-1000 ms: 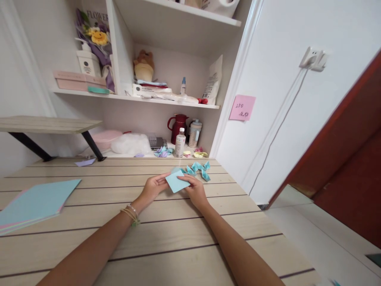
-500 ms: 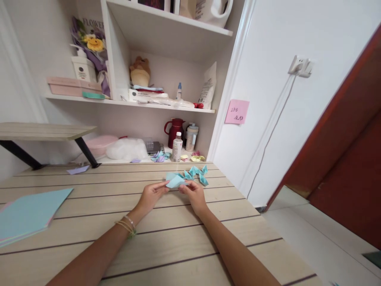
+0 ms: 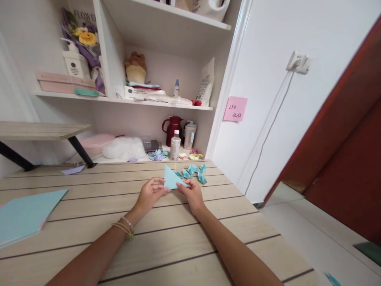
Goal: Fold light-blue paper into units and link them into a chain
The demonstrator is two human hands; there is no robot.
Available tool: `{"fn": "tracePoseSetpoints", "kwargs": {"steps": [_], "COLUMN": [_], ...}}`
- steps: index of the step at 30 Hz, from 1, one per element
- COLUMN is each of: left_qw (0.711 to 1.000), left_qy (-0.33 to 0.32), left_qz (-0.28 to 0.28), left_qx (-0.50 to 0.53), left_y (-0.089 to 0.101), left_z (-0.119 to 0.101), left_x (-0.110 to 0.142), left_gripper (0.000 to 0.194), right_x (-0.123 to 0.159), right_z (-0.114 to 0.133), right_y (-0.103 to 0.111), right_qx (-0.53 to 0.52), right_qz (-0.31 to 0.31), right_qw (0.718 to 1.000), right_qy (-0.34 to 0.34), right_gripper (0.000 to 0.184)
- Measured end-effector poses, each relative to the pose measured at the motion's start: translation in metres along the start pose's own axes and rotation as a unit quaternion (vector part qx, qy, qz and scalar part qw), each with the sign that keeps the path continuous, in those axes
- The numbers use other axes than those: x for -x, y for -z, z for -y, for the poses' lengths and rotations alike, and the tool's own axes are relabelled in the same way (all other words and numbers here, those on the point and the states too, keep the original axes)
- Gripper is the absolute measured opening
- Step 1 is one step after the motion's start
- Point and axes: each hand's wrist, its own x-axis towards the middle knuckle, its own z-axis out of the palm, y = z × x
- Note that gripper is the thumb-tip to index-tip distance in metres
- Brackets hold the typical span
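A light-blue sheet of paper, folded into a triangle (image 3: pixel 172 178), is held up between my two hands over the table. My left hand (image 3: pixel 151 194) pinches its lower left corner between thumb and fingers. On the right side, my right hand (image 3: pixel 191 194) grips the paper with the thumb on the near face and the fingers behind. Just beyond it lie several folded blue paper pieces (image 3: pixel 193 170), standing in a loose cluster. Bracelets circle my left wrist.
A stack of coloured paper (image 3: pixel 28 214) lies on the slatted table (image 3: pixel 166 242) at left. A purple paper piece (image 3: pixel 72 170) is near the small raised stand (image 3: pixel 44 130). Behind are a bottle (image 3: pixel 175 146), a red jug (image 3: pixel 172 131), a cup (image 3: pixel 189 135) and shelves.
The blue paper was lying lower and flatter in my hands; now it is turned up and shows as a clear triangle. The view has shifted slightly.
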Motion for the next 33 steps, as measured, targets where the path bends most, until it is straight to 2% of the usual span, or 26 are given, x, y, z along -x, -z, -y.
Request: {"fn": "tracePoseSetpoints", "kwargs": {"steps": [4, 7, 10, 13, 19, 24, 29, 33], "left_qw": [0.999, 0.997, 0.994, 0.993, 0.993, 0.993, 0.994, 0.994], "left_qy": [0.043, 0.078, 0.103, 0.113, 0.112, 0.11, 0.103, 0.101], "left_qz": [0.011, 0.024, 0.026, 0.024, 0.026, 0.035, 0.03, 0.036], "left_qx": [0.023, 0.017, 0.009, 0.016, 0.007, -0.002, -0.001, -0.011], "left_y": [0.0008, 0.0008, -0.0003, -0.0013, 0.0004, 0.0013, 0.0007, 0.0017], "left_z": [0.0011, 0.0016, 0.0022, 0.0031, 0.0044, 0.0052, 0.0056, 0.0049], "left_x": [-0.0018, -0.0026, -0.0033, -0.0037, -0.0045, -0.0052, -0.0053, -0.0051], "left_gripper": [0.06, 0.069, 0.075, 0.082, 0.091, 0.092, 0.087, 0.08], "right_x": [-0.0006, -0.001, -0.0012, -0.0009, -0.0009, -0.0018, 0.0024, 0.0032], "right_z": [-0.0003, 0.0002, 0.0008, 0.0018, 0.002, -0.0002, 0.0013, 0.0021], "right_y": [0.0013, 0.0015, 0.0012, 0.001, 0.0014, 0.0019, -0.0019, -0.0033], "right_qx": [0.031, 0.037, 0.022, 0.024, 0.033, 0.025, 0.028, 0.049], "right_qz": [0.002, 0.001, -0.007, -0.012, -0.016, -0.011, 0.049, 0.026], "right_qw": [0.999, 0.999, 1.0, 1.0, 0.999, 1.0, 0.998, 0.998], "right_qy": [0.008, 0.01, 0.009, 0.005, -0.002, -0.008, -0.028, -0.035], "right_gripper": [0.036, 0.036, 0.047, 0.061, 0.058, 0.06, 0.082, 0.079]}}
